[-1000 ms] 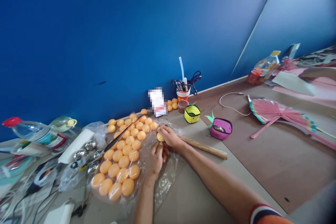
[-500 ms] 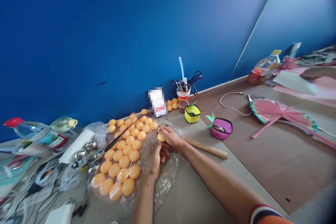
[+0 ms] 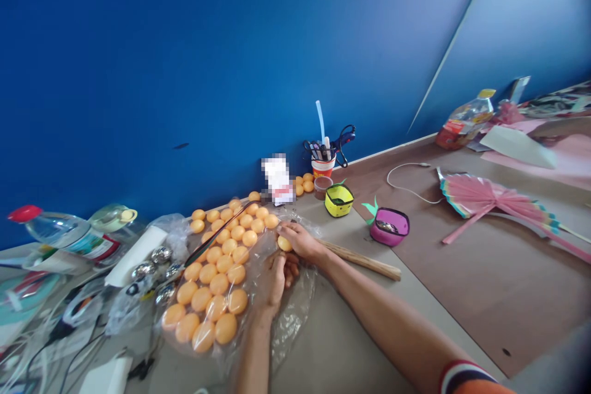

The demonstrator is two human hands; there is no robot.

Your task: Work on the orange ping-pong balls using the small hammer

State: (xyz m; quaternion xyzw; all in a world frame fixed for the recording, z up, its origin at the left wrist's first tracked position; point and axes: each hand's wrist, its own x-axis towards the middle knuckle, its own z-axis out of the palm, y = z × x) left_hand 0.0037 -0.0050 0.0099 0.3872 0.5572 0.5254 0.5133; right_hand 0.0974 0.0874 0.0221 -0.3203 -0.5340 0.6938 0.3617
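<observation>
My right hand (image 3: 298, 241) has its fingers closed around an orange plastic ball (image 3: 284, 244), part of which shows below the fingertips. Just beneath it is my left hand (image 3: 279, 280), with its fingers curled in and the thumb pointing up. Whatever those fingers hold is hidden. Both hands are at the right side of a clear plastic bag (image 3: 290, 335), whose loose film lies under and around them. Many more orange balls (image 3: 219, 284) fill the bag to the left, in one layer. A dark thin strip (image 3: 217, 234) lies across them.
A wooden stick (image 3: 364, 260) lies right of my hands. Beyond it sit a yellow basket (image 3: 338, 202) and a purple basket (image 3: 389, 227). A paper cup (image 3: 323, 166) of pens stands by the wall. Bottles (image 3: 69, 234), shiny balls (image 3: 160, 255) and cables clutter the left; a pink folded fan (image 3: 484, 194) lies right.
My hands keep nearly the same pose, with the ball still in the right one. The whole view has shifted very slightly.
</observation>
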